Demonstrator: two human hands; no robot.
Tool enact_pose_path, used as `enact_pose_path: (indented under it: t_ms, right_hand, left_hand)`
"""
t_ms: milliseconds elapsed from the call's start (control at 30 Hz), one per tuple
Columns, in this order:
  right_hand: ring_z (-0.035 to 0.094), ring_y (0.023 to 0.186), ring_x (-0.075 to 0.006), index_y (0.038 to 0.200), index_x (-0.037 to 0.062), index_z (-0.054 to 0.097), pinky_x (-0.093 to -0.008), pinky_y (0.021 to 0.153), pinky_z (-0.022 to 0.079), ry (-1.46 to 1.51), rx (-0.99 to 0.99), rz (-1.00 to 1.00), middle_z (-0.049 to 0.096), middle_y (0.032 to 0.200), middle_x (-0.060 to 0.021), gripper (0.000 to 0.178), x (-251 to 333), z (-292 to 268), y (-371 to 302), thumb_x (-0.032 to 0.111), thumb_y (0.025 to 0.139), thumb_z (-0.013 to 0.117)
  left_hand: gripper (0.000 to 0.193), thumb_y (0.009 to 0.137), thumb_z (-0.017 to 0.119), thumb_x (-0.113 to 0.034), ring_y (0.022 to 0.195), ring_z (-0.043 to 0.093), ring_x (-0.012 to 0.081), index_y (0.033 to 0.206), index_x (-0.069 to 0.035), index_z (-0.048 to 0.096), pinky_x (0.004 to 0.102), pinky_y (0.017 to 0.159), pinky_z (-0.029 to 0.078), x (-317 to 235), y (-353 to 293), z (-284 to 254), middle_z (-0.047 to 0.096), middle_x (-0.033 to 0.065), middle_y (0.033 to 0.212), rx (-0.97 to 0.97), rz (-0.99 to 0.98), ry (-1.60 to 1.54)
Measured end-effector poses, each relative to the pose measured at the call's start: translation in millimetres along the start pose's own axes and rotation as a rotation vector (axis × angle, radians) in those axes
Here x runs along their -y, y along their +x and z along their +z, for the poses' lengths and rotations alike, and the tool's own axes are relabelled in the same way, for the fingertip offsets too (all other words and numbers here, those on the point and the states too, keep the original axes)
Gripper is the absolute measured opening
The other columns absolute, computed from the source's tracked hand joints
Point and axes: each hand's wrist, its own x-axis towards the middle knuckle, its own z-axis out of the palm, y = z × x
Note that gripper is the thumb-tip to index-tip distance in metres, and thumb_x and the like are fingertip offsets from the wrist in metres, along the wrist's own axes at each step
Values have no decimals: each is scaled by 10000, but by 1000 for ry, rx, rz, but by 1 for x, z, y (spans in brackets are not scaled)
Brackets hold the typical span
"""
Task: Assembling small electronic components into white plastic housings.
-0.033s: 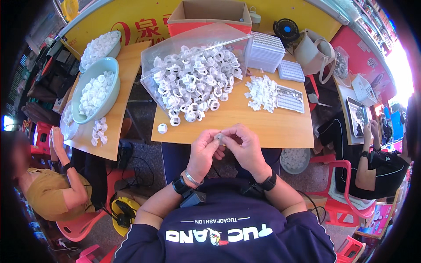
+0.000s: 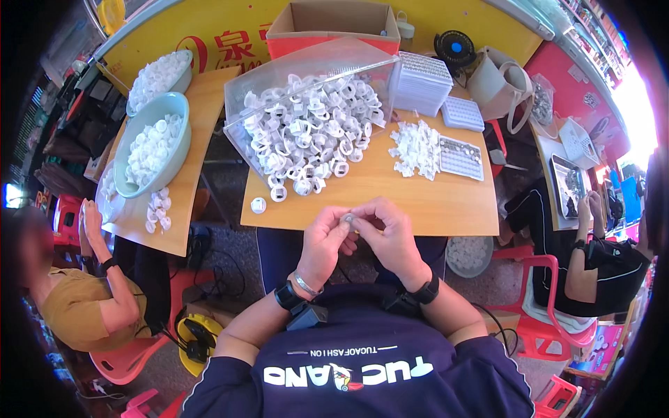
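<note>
Just off the table's front edge, my left hand [image 2: 327, 235] and my right hand [image 2: 385, 233] meet, fingertips together. Between the thumbs and forefingers they pinch a small round greyish part [image 2: 349, 218], mostly covered by the fingers. Beyond them, a translucent plastic bin [image 2: 240, 104] lies tipped toward me, with a heap of white ring-shaped plastic parts [image 2: 313, 125] spilling from its mouth. One loose white part [image 2: 258, 205] sits near the table's left front corner. To the right are a pile of small white pieces [image 2: 417, 148] and a tray of small round metallic parts [image 2: 461, 157].
Stacked white trays [image 2: 421, 83], an open cardboard box [image 2: 334, 26], a fan [image 2: 454, 47] and a cream bag [image 2: 496, 83] stand behind. Green basins [image 2: 182, 153] of white parts fill the left table. People sit working on the left [image 2: 90, 299] and right [image 2: 599, 268].
</note>
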Motion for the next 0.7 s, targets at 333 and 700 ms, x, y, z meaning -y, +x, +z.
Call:
enact_pose_path:
  t_ms: [333, 700]
  right_hand:
    - [643, 697, -185, 900, 8, 593, -291, 638, 518, -83, -61, -31, 639, 782, -102, 119, 6, 9, -9, 38, 820, 676]
    - [592, 669, -105, 920, -9, 580, -256, 611, 485, 169, -43, 184, 624, 749, -57, 102, 7, 8, -4, 76, 884, 623]
  left_hand:
    - [165, 960, 497, -126, 639, 517, 39, 1081, -44, 573, 181, 566, 429, -1, -4, 5, 586, -1, 773, -67, 99, 22]
    - [190, 957, 496, -111, 619, 533, 51, 1116, -31, 562, 184, 546, 429, -3, -2, 2, 602, 15, 768, -17, 87, 124]
